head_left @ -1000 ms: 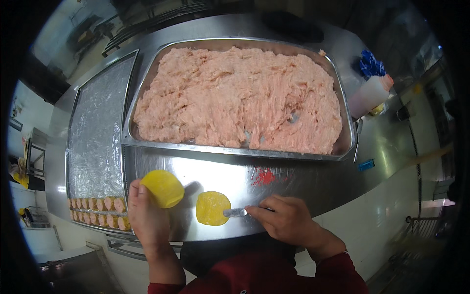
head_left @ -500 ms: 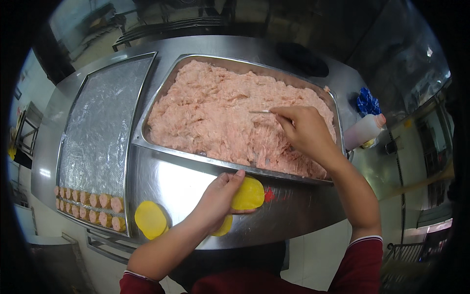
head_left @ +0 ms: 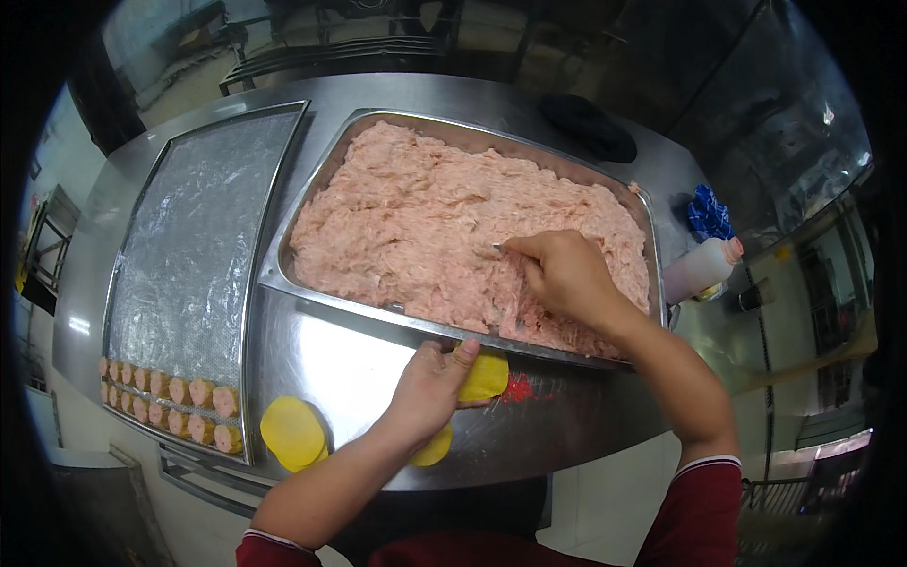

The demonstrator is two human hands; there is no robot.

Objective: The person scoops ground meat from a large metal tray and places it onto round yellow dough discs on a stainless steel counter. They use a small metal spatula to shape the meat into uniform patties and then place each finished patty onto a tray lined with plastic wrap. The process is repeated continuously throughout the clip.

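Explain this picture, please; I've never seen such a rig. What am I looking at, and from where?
There is no machine, just a person's two bare hands. A fisheye camera on their head looks down, so straight edges bend. The left hand holds a yellow disc by the near edge of the pan. The right hand, at the mince, grips a small metal tool, mostly hidden. On the table lie more discs; the tray at left holds two rows of pieces. A bottle is at right.

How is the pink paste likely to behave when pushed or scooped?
The pink paste looks soft and perhaps sticky, given its stringy surface. It probably holds dents, since ridges stand. Likely heavy overall: it fills most of the tray.
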